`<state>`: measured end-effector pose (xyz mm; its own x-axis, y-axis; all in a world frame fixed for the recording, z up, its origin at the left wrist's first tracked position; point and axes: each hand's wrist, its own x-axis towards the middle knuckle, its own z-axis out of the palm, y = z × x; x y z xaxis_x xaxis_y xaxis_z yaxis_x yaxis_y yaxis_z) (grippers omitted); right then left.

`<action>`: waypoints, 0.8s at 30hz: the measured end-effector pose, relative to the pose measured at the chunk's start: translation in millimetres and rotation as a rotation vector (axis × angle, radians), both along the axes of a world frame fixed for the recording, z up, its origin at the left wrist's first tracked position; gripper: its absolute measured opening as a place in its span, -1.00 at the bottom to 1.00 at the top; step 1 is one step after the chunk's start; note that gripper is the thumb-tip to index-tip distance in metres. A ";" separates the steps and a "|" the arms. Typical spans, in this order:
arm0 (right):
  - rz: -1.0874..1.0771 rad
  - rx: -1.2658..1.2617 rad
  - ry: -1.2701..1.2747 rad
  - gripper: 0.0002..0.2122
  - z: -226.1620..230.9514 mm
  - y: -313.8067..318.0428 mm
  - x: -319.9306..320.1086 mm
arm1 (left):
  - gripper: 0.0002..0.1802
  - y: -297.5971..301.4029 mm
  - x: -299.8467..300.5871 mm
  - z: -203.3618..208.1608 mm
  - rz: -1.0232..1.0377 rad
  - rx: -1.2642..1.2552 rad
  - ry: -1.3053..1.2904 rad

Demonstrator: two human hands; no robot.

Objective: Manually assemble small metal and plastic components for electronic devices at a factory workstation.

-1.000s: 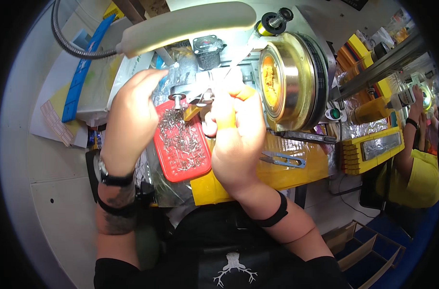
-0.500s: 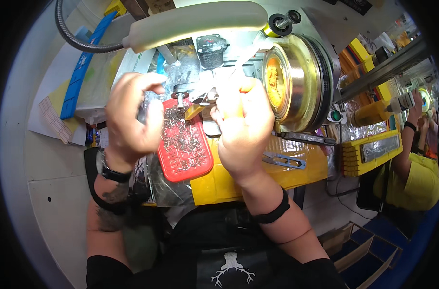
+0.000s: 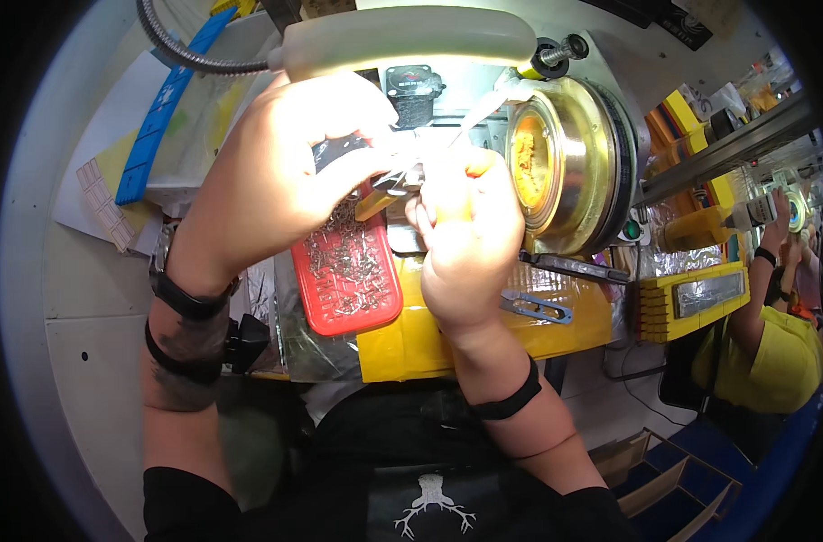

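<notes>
My left hand (image 3: 280, 167) is raised in front of a machine, its fingers pinched on a small dark part beside a brass-coloured tip (image 3: 375, 203). My right hand (image 3: 465, 239) is closed just to the right of it and meets the left at that part; what it grips is hidden by the fingers. Under both hands lies a red tray (image 3: 344, 275) full of several tiny metal pieces. It rests on a yellow-taped work surface (image 3: 483, 339).
A large round metal drum (image 3: 574, 163) with an orange face stands right of my hands. Tweezers (image 3: 538, 307) and a dark tool (image 3: 574, 266) lie on the yellow surface. A cream lamp head (image 3: 411, 41) hangs above. Another person in yellow (image 3: 772, 352) works at the right.
Both hands have come up and closer to the camera, and the left hand has shifted right over the top of the red tray toward the right hand.
</notes>
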<state>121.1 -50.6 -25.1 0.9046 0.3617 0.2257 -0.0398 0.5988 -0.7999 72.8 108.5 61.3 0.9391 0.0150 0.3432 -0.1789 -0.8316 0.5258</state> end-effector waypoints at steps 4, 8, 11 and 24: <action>0.012 0.009 0.005 -0.97 -4.8 -3.3 2.2 | -0.94 12.1 6.9 1.9 -0.079 0.182 -0.045; 0.009 0.038 0.046 -0.95 0.6 -0.4 0.0 | -0.92 23.2 4.3 -5.0 0.189 0.101 0.142; -0.001 0.042 0.062 -0.94 -0.3 -2.3 3.2 | -0.83 28.4 -3.2 -12.1 0.165 0.383 -0.019; -0.028 0.006 -0.009 -0.98 -2.7 0.7 2.2 | -0.06 -14.3 -16.5 -64.0 0.126 0.385 -0.239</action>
<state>123.3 -50.0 -27.8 0.9124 0.3346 0.2356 -0.0161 0.6046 -0.7964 56.4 94.2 -2.7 0.8322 -0.0474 0.5525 -0.1427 -0.9811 0.1307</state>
